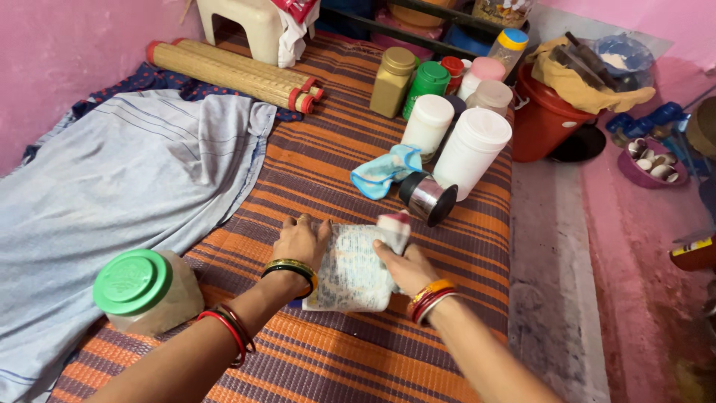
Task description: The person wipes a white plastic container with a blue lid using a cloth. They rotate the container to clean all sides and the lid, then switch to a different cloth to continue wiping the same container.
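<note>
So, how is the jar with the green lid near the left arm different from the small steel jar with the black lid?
The green-lidded jar stands upright on the mat, while the steel jar lies tilted on its side. The green-lidded jar has a pale, see-through body and looks larger; the steel jar is shiny metal and smaller. The first sits beside the left forearm, the second just beyond the packet held by both hands. Both are closed with lids.

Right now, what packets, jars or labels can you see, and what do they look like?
Printed plastic packet: flat, whitish, on the striped mat, held by left hand and right hand.
Green-lidded jar: clear, near left.
White jars: tall cylinders, behind.
Gold bottle: far back.
</note>
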